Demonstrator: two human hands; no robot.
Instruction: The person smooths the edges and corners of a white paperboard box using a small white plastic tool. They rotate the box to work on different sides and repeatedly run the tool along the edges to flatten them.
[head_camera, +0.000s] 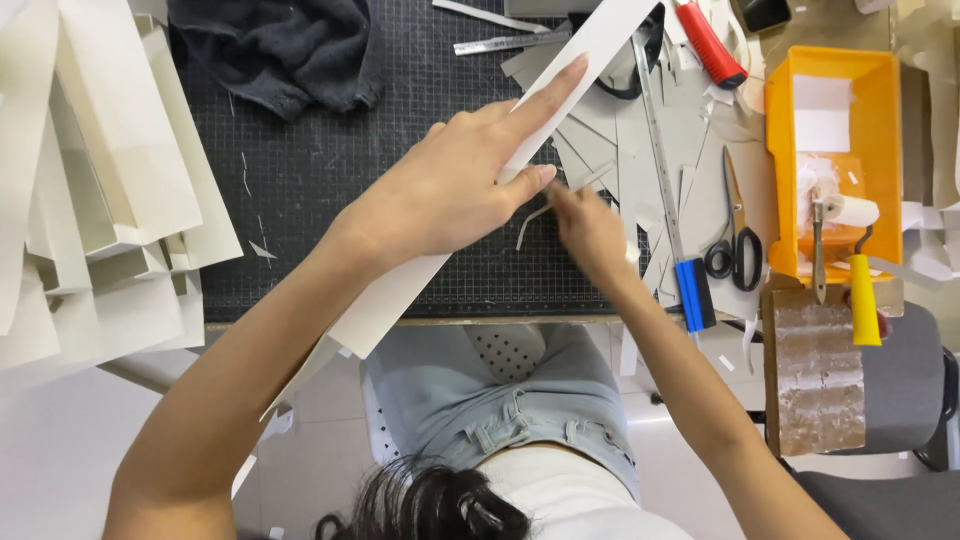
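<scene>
A long white card strip (610, 35) lies diagonally across the black cutting mat (300, 180), its lower end hanging past the table's front edge. My left hand (450, 185) presses flat on the strip's middle, index finger stretched along it. Just to the right, my right hand (590, 232) has its fingertips pinched on a thin curled paper sliver (528, 225) at the strip's right edge. Whether it also holds a blade is hidden.
Folded white card pieces (100, 180) are stacked at the left. A dark cloth (280, 50) lies at the mat's top. Grey offcuts, a metal ruler (658, 150), scissors (735, 250), a red-handled cutter (710, 45), an orange bin (835, 160) and a yellow-handled roller (862, 295) crowd the right.
</scene>
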